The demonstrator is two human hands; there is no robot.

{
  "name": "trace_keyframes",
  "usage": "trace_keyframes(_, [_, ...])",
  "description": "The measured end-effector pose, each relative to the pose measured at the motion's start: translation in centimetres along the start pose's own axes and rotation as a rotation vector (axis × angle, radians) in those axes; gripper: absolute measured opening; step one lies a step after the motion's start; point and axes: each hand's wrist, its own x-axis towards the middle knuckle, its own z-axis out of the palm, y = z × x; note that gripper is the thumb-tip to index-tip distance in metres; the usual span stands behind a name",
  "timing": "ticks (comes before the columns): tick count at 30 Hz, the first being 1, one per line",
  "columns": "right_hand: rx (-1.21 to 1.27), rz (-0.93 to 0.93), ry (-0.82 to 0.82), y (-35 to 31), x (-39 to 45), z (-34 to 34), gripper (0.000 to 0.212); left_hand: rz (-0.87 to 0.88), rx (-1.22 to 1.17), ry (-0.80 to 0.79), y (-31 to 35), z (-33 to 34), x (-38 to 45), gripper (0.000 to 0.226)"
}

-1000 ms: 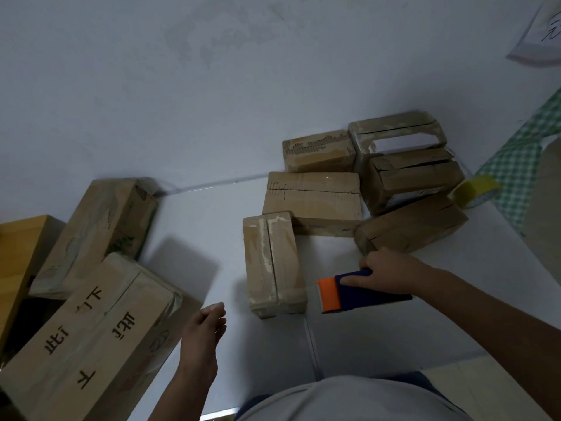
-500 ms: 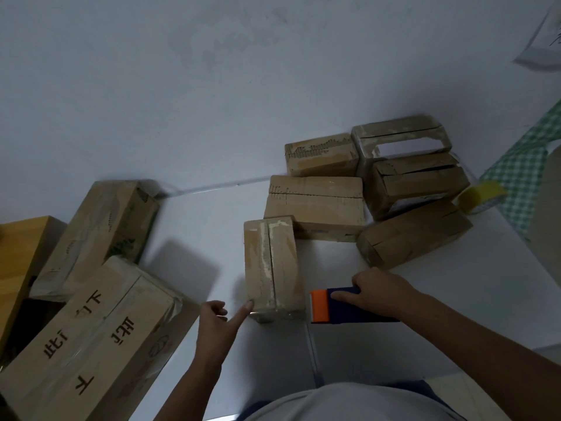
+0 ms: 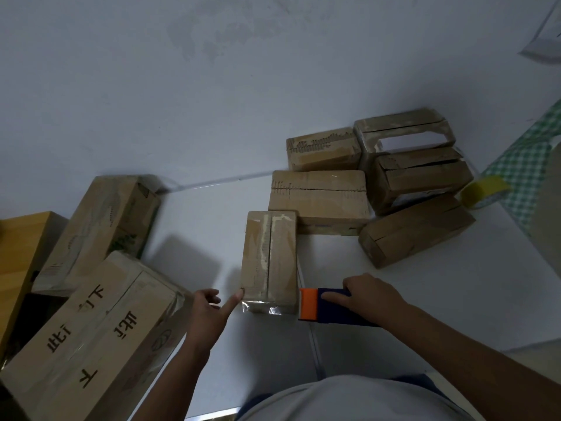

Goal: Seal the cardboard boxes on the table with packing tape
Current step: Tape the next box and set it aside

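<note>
Both hands barely moved — left hand (image 3: 209, 311) still touches box (image 3: 270, 259)

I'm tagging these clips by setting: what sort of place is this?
Probably a makeshift packing spot in a plain room, not a warehouse: a white table against a bare wall, a cluster of worn small boxes, a yellow tape roll, and bigger printed cartons beside the table.

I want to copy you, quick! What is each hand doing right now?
Left hand: open, forefinger touching the nearest cardboard box.
Right hand: gripping the blue and orange tool.
</note>
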Motion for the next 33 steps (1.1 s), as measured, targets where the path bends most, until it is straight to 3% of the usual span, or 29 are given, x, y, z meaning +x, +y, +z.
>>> trace_keyframes(4, [-0.028, 0.013, 0.023, 0.2, -0.1, 0.2, 0.069, 0.082, 0.193, 0.011, 0.3, -1.2, 0.2, 0.029])
trace_keyframes(9, [-0.033, 0.012, 0.032, 0.0, 0.2, 0.5, 0.066, 0.28, 0.634, 0.03, 1.6, -2.5, 0.9, 0.026])
trace_keyframes(13, [-0.027, 0.007, 0.034, -0.4, 0.4, 0.8, 0.067, 0.109, 0.695, 0.001, 3.5, -1.8, 0.6, 0.024])
trace_keyframes(15, [-0.023, 0.009, 0.035, -0.4, 0.4, 0.8, 0.066, 0.197, 0.847, 0.076, 4.0, -1.5, 0.0, 0.036])
trace_keyframes(16, [-0.018, 0.009, 0.033, -0.4, 0.5, 0.9, 0.066, 0.282, 0.853, 0.109, 4.6, -1.4, -0.2, 0.044])
trace_keyframes(18, [-0.01, 0.011, 0.028, -0.4, 0.4, 0.9, 0.064, 0.717, 0.754, 0.128, 5.2, -0.8, -0.4, 0.055])
trace_keyframes(20, [0.001, 0.015, 0.025, -0.3, 0.3, 0.9, 0.066, 1.172, 0.738, -0.033, 6.1, 0.9, -0.1, 0.054])
trace_keyframes(21, [0.005, 0.015, 0.027, -0.3, 0.2, 0.9, 0.067, 1.275, 0.796, -0.16, 6.5, 1.8, 0.2, 0.051])
trace_keyframes(24, [0.001, 0.014, 0.027, 0.2, -0.1, 0.6, 0.068, 1.23, 1.079, -0.456, 6.4, 4.2, 1.7, 0.054])
trace_keyframes(27, [0.063, 0.012, 0.004, 1.3, -0.6, 0.2, 0.064, 1.258, 1.22, -0.465, 4.9, 5.1, 3.5, 0.055])
trace_keyframes(33, [0.066, -0.067, 0.043, 2.7, -1.7, 0.1, 0.074, 1.303, 1.172, -0.42, 3.9, 5.2, 4.7, 0.054])
